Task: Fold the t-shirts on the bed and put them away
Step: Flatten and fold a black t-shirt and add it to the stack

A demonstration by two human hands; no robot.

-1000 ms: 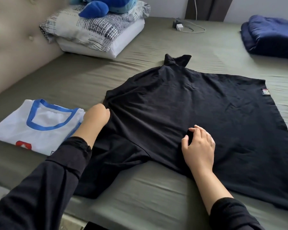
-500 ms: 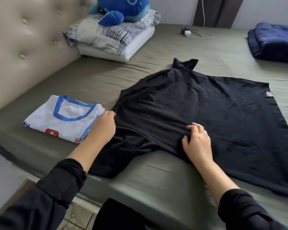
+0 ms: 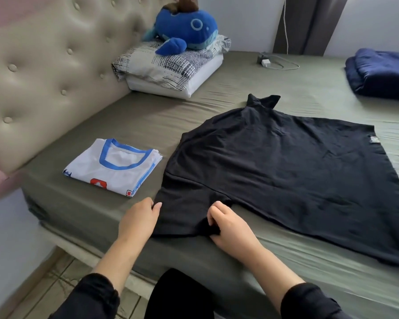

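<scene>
A black t-shirt [image 3: 286, 164] lies spread flat on the olive bed sheet [image 3: 148, 118], its near sleeve pointing toward the bed's front edge. My left hand [image 3: 139, 218] pinches the left edge of that sleeve. My right hand [image 3: 230, 223] grips the sleeve's right corner, with bunched fabric between thumb and fingers. To the left lies a folded white t-shirt with a blue collar [image 3: 115, 166].
Stacked pillows [image 3: 171, 70] with a blue plush whale [image 3: 184, 28] sit at the back by the padded headboard [image 3: 44, 72]. A folded navy blanket [image 3: 382, 74] lies at the far right. A charger and cable [image 3: 272, 63] rest near the curtain. Tiled floor shows below the bed edge.
Both hands have slid toward the front edge onto the near sleeve and taken hold of it. The sleeve, which hung over the edge, now lies up on the bed.
</scene>
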